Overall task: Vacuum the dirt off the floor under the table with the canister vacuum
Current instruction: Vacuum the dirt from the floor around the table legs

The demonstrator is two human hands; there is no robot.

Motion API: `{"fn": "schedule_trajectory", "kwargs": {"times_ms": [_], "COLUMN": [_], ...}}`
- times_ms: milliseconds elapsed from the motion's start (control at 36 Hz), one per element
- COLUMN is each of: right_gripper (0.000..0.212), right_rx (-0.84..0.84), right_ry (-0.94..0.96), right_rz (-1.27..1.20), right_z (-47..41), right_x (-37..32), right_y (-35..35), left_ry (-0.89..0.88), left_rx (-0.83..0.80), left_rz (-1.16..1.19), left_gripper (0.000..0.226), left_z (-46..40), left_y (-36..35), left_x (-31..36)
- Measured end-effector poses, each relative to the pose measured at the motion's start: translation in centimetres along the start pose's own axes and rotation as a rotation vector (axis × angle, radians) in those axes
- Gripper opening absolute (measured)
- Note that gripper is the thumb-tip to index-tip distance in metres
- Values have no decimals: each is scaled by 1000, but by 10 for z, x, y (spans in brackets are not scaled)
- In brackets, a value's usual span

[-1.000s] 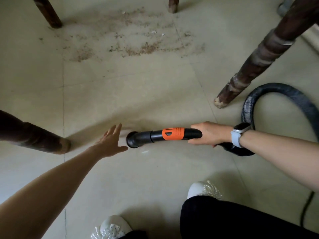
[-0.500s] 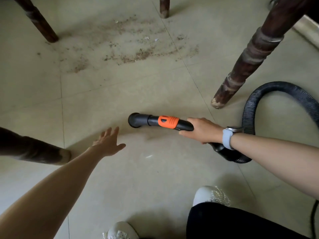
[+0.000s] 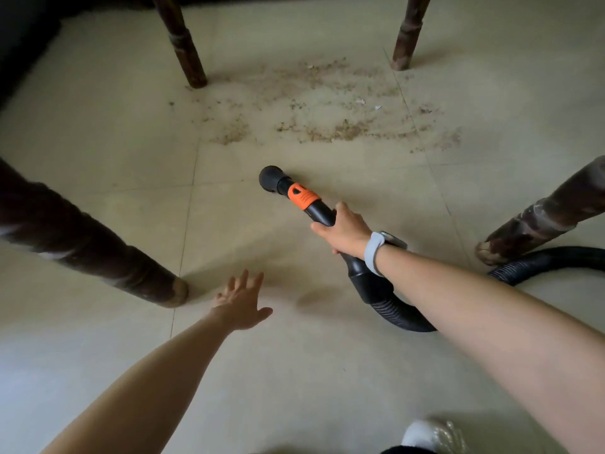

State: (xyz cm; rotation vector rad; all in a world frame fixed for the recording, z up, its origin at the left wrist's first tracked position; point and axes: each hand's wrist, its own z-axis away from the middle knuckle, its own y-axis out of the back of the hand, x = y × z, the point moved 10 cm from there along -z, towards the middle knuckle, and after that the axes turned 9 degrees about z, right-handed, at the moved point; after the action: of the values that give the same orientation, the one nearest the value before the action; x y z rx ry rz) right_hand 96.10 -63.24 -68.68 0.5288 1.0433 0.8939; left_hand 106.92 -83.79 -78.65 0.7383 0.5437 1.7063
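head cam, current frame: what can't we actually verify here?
- Canister body: out of frame; the hose runs off the right edge of the head view.
- Nozzle mouth: faces away from the camera, so contact with the floor is unclear.
- Right hand fingers: wrapped under the wand, hidden by the hand itself.
- Tabletop: cut off; only the table legs show.
- Dirt: individual bits too small to identify.
- Left hand: slightly blurred; floor contact unclear.

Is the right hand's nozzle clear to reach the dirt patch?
Probably yes. The right hand aims the nozzle at the dirt; only bare floor lies between, and the table legs stand aside.
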Motion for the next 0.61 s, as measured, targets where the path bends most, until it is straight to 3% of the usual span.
{"fn": "schedule_trajectory", "kwargs": {"times_ms": [83,194,361,611], "right_gripper": [32,36,36,29], "right_rx": [-4,156,223,17], "right_ry": [53,2,-112,54], "right_rz": [67,250,27,-137], "right_z": [2,4,-14,-34], "right_x": [-5,11,40,-24], "right_y": [-7,9,33,-3], "left_ry": [16,32,35,48], "left_rx": [-15,-6,6,2], "left_rz": [40,46,-6,-19], "left_gripper": [87,92,109,111], "left_z": [-4,-6,-9,-9], "left_y": [-7,-11,-15,-15], "left_x": [-14,-26,-28,-28]}}
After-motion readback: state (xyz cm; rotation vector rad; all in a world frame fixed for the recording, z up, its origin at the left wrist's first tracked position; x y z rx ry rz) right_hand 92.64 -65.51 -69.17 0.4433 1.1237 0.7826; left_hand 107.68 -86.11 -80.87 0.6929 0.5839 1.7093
